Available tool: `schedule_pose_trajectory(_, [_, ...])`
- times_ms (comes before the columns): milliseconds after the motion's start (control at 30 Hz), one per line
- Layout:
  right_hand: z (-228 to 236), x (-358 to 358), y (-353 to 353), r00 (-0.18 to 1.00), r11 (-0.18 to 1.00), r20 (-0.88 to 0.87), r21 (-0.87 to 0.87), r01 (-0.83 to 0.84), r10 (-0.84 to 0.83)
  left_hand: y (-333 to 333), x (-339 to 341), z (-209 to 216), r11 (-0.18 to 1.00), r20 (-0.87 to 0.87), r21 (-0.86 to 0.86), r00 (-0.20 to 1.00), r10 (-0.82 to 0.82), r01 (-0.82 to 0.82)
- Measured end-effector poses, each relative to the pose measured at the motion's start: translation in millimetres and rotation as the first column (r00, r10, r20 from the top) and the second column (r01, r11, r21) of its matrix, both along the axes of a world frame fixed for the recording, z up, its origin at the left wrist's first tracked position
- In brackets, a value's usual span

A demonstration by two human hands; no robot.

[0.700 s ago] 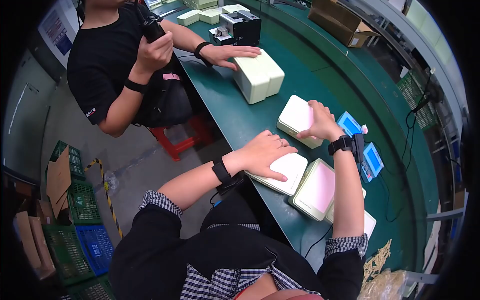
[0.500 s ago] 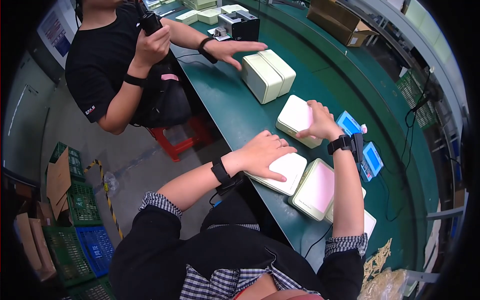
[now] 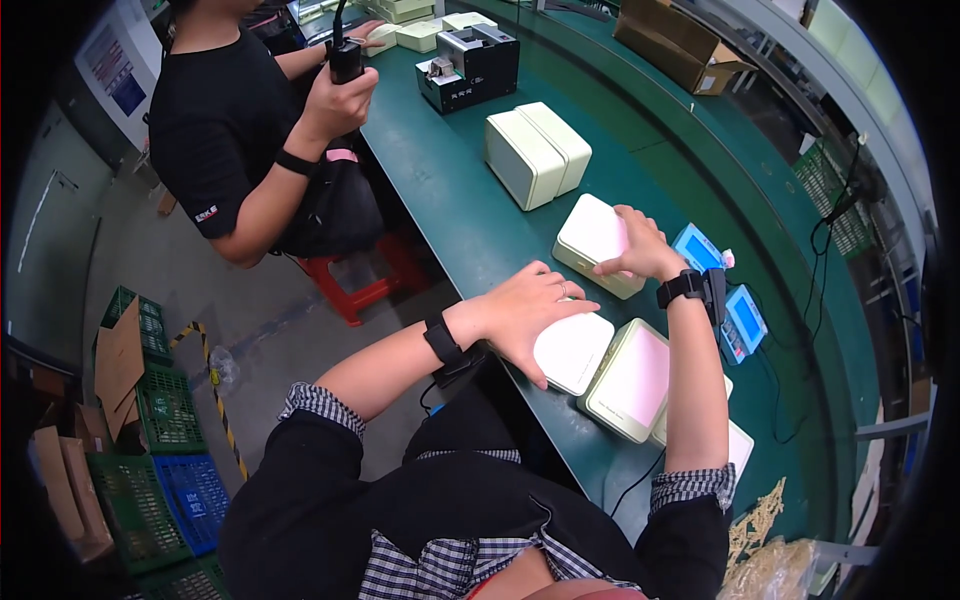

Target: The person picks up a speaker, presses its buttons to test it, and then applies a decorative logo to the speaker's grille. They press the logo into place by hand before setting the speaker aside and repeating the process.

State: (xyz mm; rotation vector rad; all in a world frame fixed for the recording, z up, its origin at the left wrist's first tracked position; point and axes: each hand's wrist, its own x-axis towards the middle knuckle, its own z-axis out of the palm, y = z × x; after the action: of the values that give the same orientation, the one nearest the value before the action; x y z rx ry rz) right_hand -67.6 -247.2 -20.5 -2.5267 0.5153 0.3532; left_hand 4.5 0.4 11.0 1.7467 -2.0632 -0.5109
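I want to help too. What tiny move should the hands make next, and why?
Perhaps the left hand could gently close on the box under it, because that hand is spread wide over the lid. The right hand rests on another box farther off.

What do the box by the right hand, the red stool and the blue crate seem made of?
Box at the right hand: painted tin or smooth plastic, unclear which; even pale coat, rounded corners, soft sheen.
Red stool: probably moulded plastic; solid colour, smooth surface.
Blue crate: likely moulded plastic, semi-matt; openwork walls.
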Motion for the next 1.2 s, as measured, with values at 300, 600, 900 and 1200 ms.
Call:
schedule_pose_trajectory(300, [-53, -9, 58, 0.924, 0.948, 0.277, -0.251, -0.193, 0.262, 7, 46, 4, 0.984, 0.138, 0.129, 0.981, -0.137, 0.12])
schedule_pose_trajectory(600, [62, 4, 92, 0.937, 0.949, 0.301, 0.198, -0.244, 0.178, 104, 43, 36, 0.757, 0.564, 0.106, 0.666, 0.488, -0.645])
schedule_pose_trajectory(900, [40, -37, 184, 0.788, 0.988, 0.595, -0.1, -0.121, 0.157, 55, -23, 45, 0.743, -0.016, -0.185, 0.758, 0.653, -0.644])
schedule_pose_trajectory(1200, [40, -100, 140, 0.716, 0.777, 0.624, 0.602, -0.187, -0.311, 61, 30, 61, 0.872, 0.347, -0.047, 0.81, 0.472, -0.488])
